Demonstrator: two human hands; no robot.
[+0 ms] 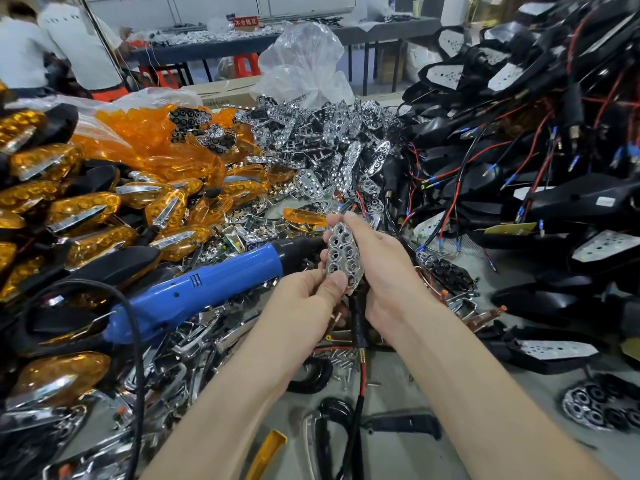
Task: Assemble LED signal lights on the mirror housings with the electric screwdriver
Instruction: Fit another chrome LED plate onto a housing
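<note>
One chrome reflector (343, 249) stood in front of you, your left hand (306, 299) pinching its near end, your right hand (381, 268) gripping its top and right edge — the blue screwdriver (207, 289) lay just left.

The reflector plate (343, 258) I hold looks chromed, mirror-bright and glossy, its surface dimpled with cups. The electric screwdriver (214, 289) has a smooth blue plastic body with a soft sheen, and the amber lenses (83, 209) are translucent, glossy plastic. The mirror housings (568, 199) look like matt black plastic, and the bag (304, 60) is thin, clear, crinkled film.
</note>
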